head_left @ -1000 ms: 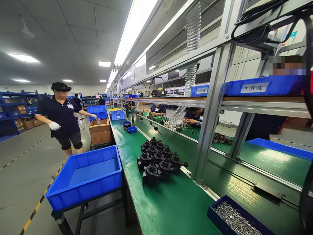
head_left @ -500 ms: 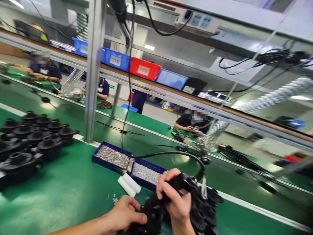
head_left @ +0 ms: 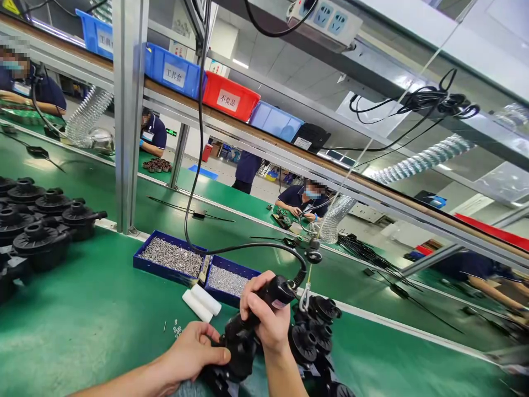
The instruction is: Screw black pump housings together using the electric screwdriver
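My right hand (head_left: pixel 268 314) is wrapped round a black corded electric screwdriver (head_left: pixel 278 291), tilted with its cable end up and to the right. Its lower end reaches down to a black round plastic housing (head_left: pixel 238 353), where the exact contact is hidden. With thumb and fingers, my left hand (head_left: pixel 198 350) grips the left side of that housing. Just beyond my hands are two white cylinders (head_left: pixel 201 302), a few tiny metal nuts (head_left: pixel 177 328), and a blue tray (head_left: pixel 142 264) of screws joined to a blue tray (head_left: pixel 235 300) of small metal parts.
Several black housings (head_left: pixel 41 237) are grouped on the left, with more (head_left: pixel 308 336) right of my hands. A metal post (head_left: pixel 126 121) rises behind the trays. The screwdriver's cable (head_left: pixel 248 245) arches over them, near a hanging hook (head_left: pixel 305 298). Co-workers (head_left: pixel 303 201) sit beyond the shelf.
The view has turned slightly right and sharpened, so everything sits further left in it. The screwdriver now shows plainly in my right hand; both hands keep their holds.
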`<state>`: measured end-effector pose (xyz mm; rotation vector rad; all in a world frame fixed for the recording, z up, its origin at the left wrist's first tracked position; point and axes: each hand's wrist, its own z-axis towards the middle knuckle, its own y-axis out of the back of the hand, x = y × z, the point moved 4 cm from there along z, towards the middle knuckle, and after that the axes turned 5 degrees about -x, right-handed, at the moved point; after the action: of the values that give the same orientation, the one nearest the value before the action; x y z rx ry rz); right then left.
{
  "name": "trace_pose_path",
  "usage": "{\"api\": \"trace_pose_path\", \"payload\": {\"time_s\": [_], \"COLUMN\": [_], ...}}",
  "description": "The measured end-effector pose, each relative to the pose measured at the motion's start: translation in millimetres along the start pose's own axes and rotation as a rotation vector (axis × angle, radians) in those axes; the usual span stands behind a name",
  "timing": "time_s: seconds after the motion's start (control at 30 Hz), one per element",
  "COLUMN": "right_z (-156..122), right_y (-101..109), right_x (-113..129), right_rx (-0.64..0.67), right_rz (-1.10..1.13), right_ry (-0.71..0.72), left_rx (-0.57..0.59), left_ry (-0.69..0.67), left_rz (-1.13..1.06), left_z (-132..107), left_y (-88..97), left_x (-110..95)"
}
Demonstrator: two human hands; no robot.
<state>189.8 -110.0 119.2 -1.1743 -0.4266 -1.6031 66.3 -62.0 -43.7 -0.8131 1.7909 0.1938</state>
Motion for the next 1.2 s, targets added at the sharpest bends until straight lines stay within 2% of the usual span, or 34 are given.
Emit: {"api": "trace_pose_path", "payload": {"time_s": [0.17,0.6,0.8,0.97,1.2], "right_z": [-2.1,-6.6,-4.9,-0.1,-1.8], "right_y": [-2.4,-10.5,-13.1,-9.0,0.2], "right_x": [1.3,-6.5,-10.8,-11.8,-14.7], "right_rx": [0.034,0.247,0.204,0.172,0.197], "right_rz": [0.014,0.154,0.237,0.257,0.133], "right_ry": [-0.008,-0.024,-0.089,-0.063,-0.061], "left_rx": [0.0,-0.037,-0.022,-0.027,0.022], "left_ry": [-0.006,-0.03,-0.032,-0.034,-0.06], "left_rz": [0.003,0.025,0.028,0.041,0.15], "left_z": [2.3,1.0,-5.2,-5.7,-7.2], "left_y": [0.7,2.8,1.1,1.1,2.1], "left_x": [3.9,5.0,-3.2,-6.1,-12.8]}}
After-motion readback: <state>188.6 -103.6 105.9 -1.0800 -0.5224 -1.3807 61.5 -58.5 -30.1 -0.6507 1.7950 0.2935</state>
